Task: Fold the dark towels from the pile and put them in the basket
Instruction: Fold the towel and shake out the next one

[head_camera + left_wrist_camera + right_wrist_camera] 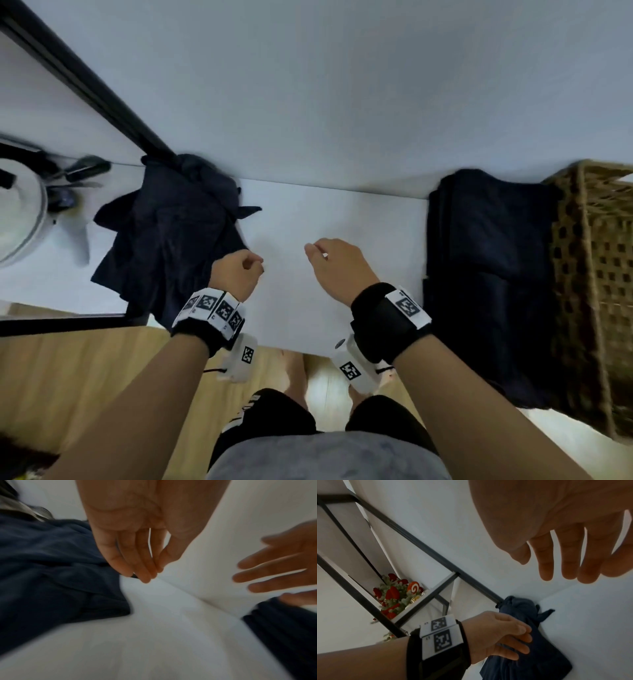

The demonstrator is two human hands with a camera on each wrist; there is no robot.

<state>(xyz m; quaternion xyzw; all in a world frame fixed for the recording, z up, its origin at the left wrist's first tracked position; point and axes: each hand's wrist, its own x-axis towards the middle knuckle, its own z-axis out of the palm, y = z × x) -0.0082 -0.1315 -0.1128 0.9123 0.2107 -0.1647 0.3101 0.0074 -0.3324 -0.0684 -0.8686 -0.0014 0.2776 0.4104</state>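
Dark navy towels lie in a crumpled pile at the left of a white table, pushed up against a pale wall. At the far right, folded dark towels sit stacked in a woven wicker basket that appears to lie on its side, open toward the table's middle; the head view is blurred there, so the exact seating is hard to read. Left hand is over the table just beside the pile's right edge, fingers loosely curled. In the left wrist view the fingertips bunch together pointing down, right at the edge of the dark cloth; whether they touch or pinch it cannot be told through the blur. Right hand is above bare tabletop between pile and basket, holding nothing; the right wrist view shows its fingers straight and slightly spread. Both wrists carry black straps with white printed marker tags. Black metal shelf frame stands left of the table; red and green artificial flowers sit on one shelf in the right wrist view. Round white object at far left, blurred. Wooden floor below.
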